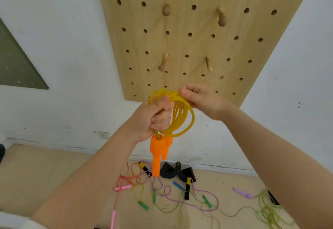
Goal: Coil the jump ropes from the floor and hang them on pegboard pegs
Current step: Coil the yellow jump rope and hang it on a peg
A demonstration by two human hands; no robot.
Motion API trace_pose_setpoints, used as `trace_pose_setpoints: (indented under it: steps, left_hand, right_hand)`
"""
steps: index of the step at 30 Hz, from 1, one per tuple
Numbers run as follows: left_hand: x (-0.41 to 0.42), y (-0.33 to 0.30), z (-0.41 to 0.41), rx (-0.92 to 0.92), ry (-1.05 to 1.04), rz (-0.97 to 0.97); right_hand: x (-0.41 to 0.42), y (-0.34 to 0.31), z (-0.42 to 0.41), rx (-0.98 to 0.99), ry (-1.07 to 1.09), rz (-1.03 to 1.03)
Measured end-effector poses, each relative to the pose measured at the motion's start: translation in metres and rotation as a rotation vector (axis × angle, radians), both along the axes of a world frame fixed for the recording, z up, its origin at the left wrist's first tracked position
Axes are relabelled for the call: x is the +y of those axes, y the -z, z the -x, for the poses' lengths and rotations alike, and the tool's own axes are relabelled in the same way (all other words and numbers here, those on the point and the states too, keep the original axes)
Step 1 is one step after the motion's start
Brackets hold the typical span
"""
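Observation:
My left hand (155, 119) grips a coiled yellow jump rope (182, 115) in front of the wooden pegboard (198, 48). Its two orange handles (156, 156) hang straight down below my fist. My right hand (196, 97) pinches the top of the coil's loops. The coil sits just below the board's lower edge. Several wooden pegs stick out of the board: two lower pegs (163, 64) (208, 64) and two upper pegs (166, 10) (221, 18), all bare.
On the wooden floor lie several tangled ropes: a pink one (124, 187), a purple one (180, 200), green ones (266, 210), and one with black-and-yellow handles (187, 189). Black straps (171, 171) lie by the white wall. A wall socket (104, 135) sits low on the left.

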State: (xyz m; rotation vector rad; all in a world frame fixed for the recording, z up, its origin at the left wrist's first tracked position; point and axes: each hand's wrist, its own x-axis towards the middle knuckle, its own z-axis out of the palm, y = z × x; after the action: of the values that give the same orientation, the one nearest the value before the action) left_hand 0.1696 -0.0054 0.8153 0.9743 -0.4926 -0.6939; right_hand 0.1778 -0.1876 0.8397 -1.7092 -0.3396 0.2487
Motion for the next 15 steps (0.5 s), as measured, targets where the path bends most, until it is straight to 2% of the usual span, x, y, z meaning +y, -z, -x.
trace_pose_setpoints:
  steps: [4, 7, 10, 13, 15]
  left_hand:
    - [-0.009, -0.002, -0.006, 0.056, -0.141, 0.217]
    - [-0.015, -0.006, -0.01, 0.099, -0.323, 0.324]
    - [-0.026, -0.006, -0.01, 0.149, -0.424, 0.309]
    - [-0.044, 0.002, -0.006, 0.043, -0.416, 0.206]
    - [-0.056, 0.005, -0.005, -0.059, -0.383, 0.125]
  right_hand:
    - [0.003, 0.025, 0.004, 0.205, 0.065, 0.108]
    - [0.0, 0.045, 0.012, 0.424, -0.059, 0.011]
    - [-0.011, 0.048, 0.015, 0.553, -0.155, -0.183]
    - [-0.025, 0.04, 0.014, 0.556, -0.198, -0.182]
    - [-0.036, 0.036, 0.011, 0.487, -0.175, -0.196]
